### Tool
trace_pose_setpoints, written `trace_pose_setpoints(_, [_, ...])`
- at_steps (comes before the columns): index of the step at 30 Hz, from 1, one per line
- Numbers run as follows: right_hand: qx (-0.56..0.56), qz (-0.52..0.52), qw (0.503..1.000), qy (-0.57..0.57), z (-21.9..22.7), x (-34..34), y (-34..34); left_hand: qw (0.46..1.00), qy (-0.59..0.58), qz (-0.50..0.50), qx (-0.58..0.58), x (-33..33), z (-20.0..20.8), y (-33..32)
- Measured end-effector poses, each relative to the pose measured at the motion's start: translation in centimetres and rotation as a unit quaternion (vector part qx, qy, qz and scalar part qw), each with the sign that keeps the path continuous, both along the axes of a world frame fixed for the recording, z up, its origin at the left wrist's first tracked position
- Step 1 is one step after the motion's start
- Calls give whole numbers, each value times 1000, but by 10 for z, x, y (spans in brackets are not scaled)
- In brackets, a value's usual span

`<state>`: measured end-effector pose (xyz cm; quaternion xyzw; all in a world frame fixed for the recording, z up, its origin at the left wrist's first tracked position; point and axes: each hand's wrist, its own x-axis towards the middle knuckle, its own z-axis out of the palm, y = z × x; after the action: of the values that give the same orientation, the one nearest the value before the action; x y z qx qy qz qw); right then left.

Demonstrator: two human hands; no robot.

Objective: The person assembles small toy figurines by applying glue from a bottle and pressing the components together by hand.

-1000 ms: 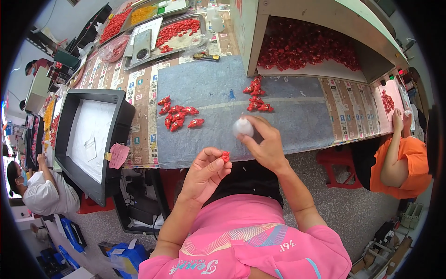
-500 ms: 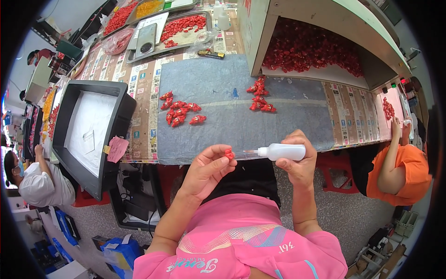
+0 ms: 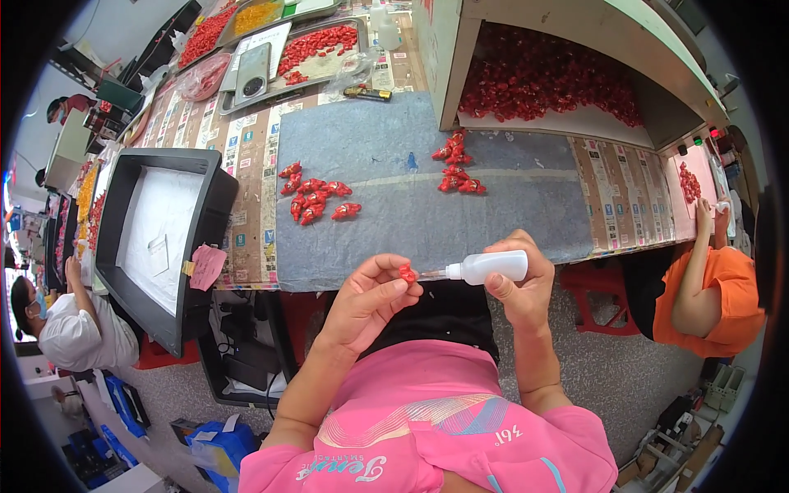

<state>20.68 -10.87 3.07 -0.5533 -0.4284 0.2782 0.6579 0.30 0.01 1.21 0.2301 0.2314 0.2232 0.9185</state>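
Between thumb and fingertips, my left hand (image 3: pixel 371 294) pinches a small red plastic piece (image 3: pixel 407 273) near the table's front edge. My right hand (image 3: pixel 526 279) is wrapped round a white squeeze bottle (image 3: pixel 493 267), tipped on its side with its thin needle nozzle (image 3: pixel 431 274) pointing left. The nozzle's tip is at or very close to the red piece; whether they touch I cannot tell. On the blue-grey cloth (image 3: pixel 353 246) beyond lie a cluster of red parts (image 3: pixel 311 197) at left and a smaller group of red parts (image 3: pixel 457 172) at right.
A black tray (image 3: pixel 218 197) lined with white stands at left. At the back are a metal tray of red pieces (image 3: pixel 320 49), a phone (image 3: pixel 254 74) and a marked cylinder (image 3: pixel 367 94). An open-fronted box (image 3: pixel 450 82) holds many red parts. Co-workers sit on both sides.
My right hand has brought the bottle left, so its nozzle has closed the gap to the red piece. The left hand has hardly moved.
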Motion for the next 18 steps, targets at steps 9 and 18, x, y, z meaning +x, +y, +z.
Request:
trace_pose_setpoints(9, [-7, -5, 1000, 9, -3, -1, 0, 1000, -6, -12, 1, -1, -2, 1])
trace_pose_setpoints(18, [-11, -6, 1000, 10, -5, 0, -2, 1000, -8, -12, 2, -1, -1, 0])
